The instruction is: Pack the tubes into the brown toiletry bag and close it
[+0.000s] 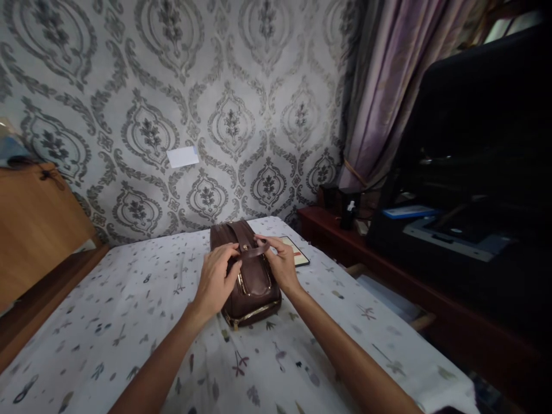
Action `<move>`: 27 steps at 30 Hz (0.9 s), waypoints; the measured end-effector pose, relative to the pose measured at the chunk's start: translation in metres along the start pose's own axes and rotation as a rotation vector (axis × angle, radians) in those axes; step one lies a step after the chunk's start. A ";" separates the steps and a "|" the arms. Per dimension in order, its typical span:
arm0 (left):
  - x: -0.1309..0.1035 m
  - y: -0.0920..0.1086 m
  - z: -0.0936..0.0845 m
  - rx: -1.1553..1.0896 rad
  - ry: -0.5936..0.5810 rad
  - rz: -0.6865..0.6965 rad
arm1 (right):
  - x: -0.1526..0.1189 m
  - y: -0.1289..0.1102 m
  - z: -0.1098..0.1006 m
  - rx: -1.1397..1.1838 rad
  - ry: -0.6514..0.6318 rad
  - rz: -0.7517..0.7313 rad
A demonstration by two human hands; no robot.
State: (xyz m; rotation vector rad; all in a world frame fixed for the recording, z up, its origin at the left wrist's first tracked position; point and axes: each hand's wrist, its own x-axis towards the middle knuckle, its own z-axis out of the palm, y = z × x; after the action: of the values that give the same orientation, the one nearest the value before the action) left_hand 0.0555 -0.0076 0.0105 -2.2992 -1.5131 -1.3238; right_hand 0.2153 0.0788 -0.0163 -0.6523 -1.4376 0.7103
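Observation:
A dark brown leather bag (254, 282) with gold zips lies on the patterned white sheet in front of me. Its narrow strap (255, 251) crosses the top, and my right hand (280, 261) pinches the strap's right end between thumb and fingers. On the bag's left side rests my left hand (218, 276), its fingers bent and the thumb apart, with nothing seen in it. Just beyond my right hand, partly hidden by it, a dark-edged flat thing with a pale face (301, 257) lies on the sheet.
A wooden board (38, 224) stands along the left. To the right are a dark red wooden ledge (319, 221) with small items, a large black panel (470, 144) and a purple curtain (383, 86). Patterned wallpaper (233, 69) covers the wall behind, bearing a white card (183, 156).

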 end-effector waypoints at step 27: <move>0.001 0.002 0.001 0.011 0.016 -0.055 | -0.016 -0.019 -0.008 -0.034 0.037 0.072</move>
State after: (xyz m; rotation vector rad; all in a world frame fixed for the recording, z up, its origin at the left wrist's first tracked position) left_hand 0.0579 -0.0077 0.0117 -2.2503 -1.5857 -1.3405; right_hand 0.2243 0.0546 -0.0119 -0.7432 -1.4004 0.7276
